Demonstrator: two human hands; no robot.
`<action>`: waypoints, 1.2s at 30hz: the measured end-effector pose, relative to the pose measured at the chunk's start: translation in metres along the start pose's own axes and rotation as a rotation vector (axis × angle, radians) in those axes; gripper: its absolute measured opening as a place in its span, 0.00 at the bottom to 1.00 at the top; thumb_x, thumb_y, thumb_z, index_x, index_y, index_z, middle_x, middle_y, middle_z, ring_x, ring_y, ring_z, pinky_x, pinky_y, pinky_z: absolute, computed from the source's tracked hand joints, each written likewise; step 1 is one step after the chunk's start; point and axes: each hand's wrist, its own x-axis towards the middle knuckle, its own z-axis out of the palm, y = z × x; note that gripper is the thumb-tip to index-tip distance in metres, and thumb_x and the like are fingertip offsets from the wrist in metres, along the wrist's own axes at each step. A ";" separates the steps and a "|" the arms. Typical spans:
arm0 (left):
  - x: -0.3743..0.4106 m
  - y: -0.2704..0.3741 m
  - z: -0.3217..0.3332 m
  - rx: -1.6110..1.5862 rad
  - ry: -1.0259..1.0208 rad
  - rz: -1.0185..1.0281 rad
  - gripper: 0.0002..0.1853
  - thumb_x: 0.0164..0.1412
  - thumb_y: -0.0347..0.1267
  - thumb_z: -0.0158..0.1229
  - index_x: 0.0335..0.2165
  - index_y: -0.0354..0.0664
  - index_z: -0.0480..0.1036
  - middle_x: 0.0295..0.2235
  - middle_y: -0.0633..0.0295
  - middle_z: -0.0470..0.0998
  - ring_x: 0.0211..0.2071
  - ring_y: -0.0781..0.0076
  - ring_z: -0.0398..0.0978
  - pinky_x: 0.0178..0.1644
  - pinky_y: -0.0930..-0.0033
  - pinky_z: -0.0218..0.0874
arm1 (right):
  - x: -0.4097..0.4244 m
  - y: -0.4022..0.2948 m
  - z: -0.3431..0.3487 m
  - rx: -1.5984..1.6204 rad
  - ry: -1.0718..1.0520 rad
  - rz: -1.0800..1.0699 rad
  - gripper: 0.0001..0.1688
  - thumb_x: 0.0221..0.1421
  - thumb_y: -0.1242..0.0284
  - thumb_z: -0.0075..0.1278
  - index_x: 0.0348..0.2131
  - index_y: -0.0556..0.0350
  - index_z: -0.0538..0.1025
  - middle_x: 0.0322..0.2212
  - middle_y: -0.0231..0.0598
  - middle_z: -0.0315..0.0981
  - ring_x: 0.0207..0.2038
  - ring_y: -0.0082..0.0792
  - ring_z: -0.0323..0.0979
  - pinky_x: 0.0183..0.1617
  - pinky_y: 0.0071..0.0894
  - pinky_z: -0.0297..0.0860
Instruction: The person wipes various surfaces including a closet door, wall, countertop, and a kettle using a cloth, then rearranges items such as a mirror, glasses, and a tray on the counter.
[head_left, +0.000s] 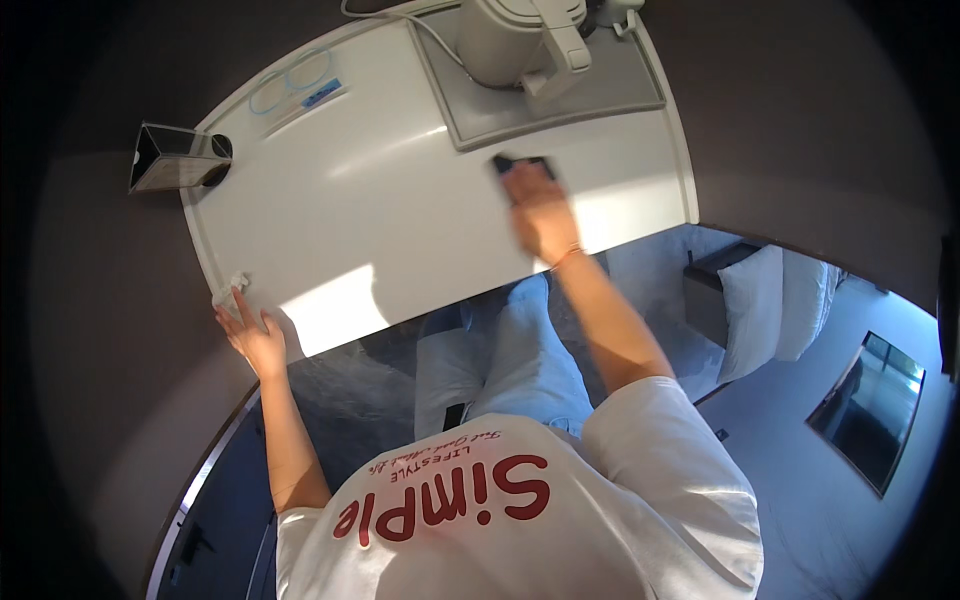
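My right hand (541, 214), blurred, lies over a small black pad or cloth (513, 162) on the white tabletop (337, 232). The black thing sticks out past the fingertips, just below the tray, and its exact kind cannot be told. At the table's left edge rests my left hand (257, 341), fingers spread. A crumpled white tissue (236, 286) lies at those fingertips; whether the hand grips it is unclear.
A white electric kettle (499, 45) stands on a grey tray (555, 112) at the back, its cord (435, 34) running left. Light-blue-rimmed packets (296, 86) lie at the back left. A clear sign holder (180, 161) stands on the left rim. White pillows (754, 311) are to the right.
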 end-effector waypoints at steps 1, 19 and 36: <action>-0.007 0.007 -0.007 -0.008 0.014 0.006 0.33 0.59 0.29 0.50 0.62 0.54 0.53 0.63 0.38 0.44 0.64 0.38 0.45 0.64 0.49 0.44 | -0.008 0.051 0.011 -0.026 0.141 0.041 0.33 0.54 0.69 0.41 0.60 0.51 0.60 0.61 0.48 0.53 0.62 0.49 0.53 0.62 0.48 0.53; -0.008 0.358 -0.020 -0.554 -0.104 0.222 0.29 0.55 0.25 0.52 0.57 0.45 0.62 0.62 0.43 0.50 0.63 0.40 0.47 0.63 0.48 0.45 | 0.005 0.100 -0.008 0.024 0.029 0.079 0.34 0.56 0.63 0.44 0.59 0.57 0.61 0.62 0.42 0.51 0.65 0.39 0.47 0.63 0.42 0.51; 0.083 0.467 -0.093 -1.497 -0.459 -0.278 0.25 0.62 0.37 0.56 0.53 0.33 0.66 0.49 0.54 0.72 0.54 0.70 0.66 0.57 0.72 0.55 | 0.021 0.193 -0.080 0.887 0.542 0.343 0.21 0.63 0.78 0.38 0.54 0.59 0.68 0.52 0.50 0.67 0.56 0.40 0.66 0.58 0.31 0.63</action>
